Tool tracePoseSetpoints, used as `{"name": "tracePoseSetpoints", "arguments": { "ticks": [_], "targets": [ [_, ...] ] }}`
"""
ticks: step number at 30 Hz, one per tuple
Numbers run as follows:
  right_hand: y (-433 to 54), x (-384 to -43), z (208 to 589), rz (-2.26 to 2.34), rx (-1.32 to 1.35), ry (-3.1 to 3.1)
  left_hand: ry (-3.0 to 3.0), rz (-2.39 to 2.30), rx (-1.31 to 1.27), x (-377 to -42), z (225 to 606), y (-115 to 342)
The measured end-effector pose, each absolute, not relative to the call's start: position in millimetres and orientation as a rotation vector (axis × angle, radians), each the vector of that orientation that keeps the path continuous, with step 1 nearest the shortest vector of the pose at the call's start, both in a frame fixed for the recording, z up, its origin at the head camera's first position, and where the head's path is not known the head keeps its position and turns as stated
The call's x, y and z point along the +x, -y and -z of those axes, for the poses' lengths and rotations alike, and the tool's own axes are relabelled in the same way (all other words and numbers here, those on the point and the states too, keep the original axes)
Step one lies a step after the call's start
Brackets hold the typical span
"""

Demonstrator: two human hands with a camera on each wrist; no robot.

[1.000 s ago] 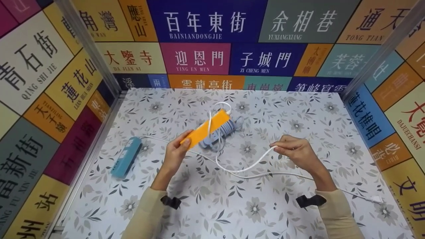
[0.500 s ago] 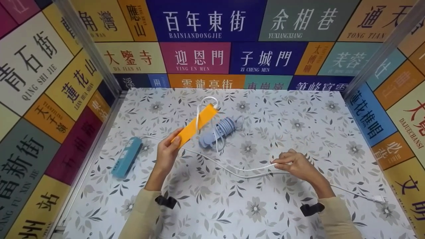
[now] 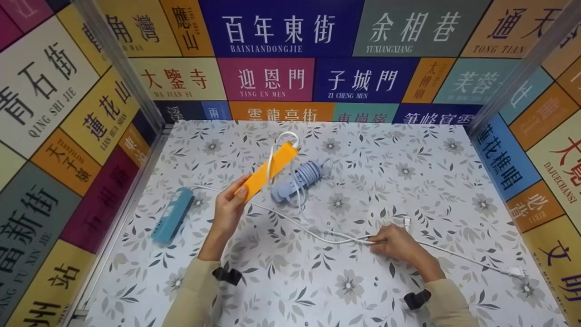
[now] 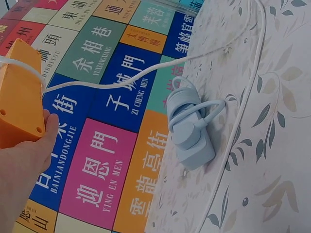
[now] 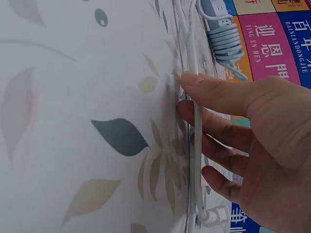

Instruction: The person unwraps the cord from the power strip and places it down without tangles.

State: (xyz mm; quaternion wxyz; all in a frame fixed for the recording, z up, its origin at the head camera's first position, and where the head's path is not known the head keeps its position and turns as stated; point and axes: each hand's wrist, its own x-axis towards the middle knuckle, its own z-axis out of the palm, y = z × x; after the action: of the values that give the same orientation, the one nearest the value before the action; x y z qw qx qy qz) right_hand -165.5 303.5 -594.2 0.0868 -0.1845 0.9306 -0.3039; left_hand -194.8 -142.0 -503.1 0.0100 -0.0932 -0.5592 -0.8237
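Note:
My left hand [image 3: 230,202] grips the lower end of an orange power strip [image 3: 267,171], held tilted above the table. The strip's white cord [image 5: 198,131] loops at its top end and runs down to the right. Low over the table, my right hand [image 3: 399,245] pinches this cord between thumb and fingers, with the cord's plug [image 5: 216,216] lying just past the hand. Here the cord crosses a second white cord [image 3: 290,218]. A light blue power strip [image 4: 192,141], wrapped in its own cord, lies behind the orange one.
At the left of the flower-patterned table [image 3: 349,309] lies a teal power strip [image 3: 172,215]. Its white cord stretches across to a plug [image 3: 513,271] at the right. Panels printed with Chinese characters [image 3: 281,34] wall in the back and both sides.
My right hand has moved down towards the table with the cord, and its plug now shows beyond the hand. The left hand shifted left with the orange power strip, then stayed still.

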Motion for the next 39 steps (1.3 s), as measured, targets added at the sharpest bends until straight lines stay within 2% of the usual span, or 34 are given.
{"name": "tracePoseSetpoints", "arguments": {
  "ticks": [15, 30, 39],
  "targets": [
    [-251, -167, 584, 0.669, -0.393, -3.004, 1.747, 2.580, -0.315, -193, 501, 138],
    [-189, -185, 595, 1.028, -0.482, -2.904, 1.756, 2.561, -0.336, -191, 502, 139],
    [-174, -193, 608, 1.041, -0.468, -2.793, 1.752, 2.556, -0.381, -193, 500, 138]
  ]
}}
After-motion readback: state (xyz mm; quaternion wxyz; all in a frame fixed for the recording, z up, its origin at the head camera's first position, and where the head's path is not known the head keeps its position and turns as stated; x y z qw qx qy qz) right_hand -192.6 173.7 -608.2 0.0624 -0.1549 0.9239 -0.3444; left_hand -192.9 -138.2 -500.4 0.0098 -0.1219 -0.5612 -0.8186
